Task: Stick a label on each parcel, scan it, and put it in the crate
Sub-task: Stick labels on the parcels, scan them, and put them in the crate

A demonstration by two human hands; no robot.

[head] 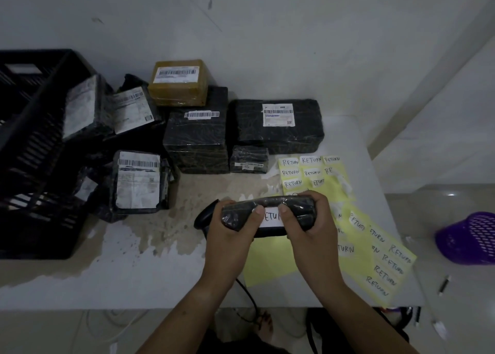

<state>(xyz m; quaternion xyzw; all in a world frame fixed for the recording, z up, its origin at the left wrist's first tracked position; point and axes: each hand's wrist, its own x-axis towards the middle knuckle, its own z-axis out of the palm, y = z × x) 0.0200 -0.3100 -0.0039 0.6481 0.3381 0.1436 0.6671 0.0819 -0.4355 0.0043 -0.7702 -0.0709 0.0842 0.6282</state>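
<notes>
There are one brown box (178,83), at least eight black-wrapped parcels (197,139) (the dark heap at the left is hard to count), one black crate (32,144), one scanner (203,217), at least three yellow label sheets (308,176), one purple basket (468,235) and two hands (227,233).

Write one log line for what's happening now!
step: sticking label | left hand: holds parcel | right hand: holds parcel | scanner: on table

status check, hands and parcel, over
Left hand and right hand both grip small black parcel, thumbs pressing RETURN label. Scanner lies on table behind left hand. Crate far left, other parcels piled against it.
</notes>
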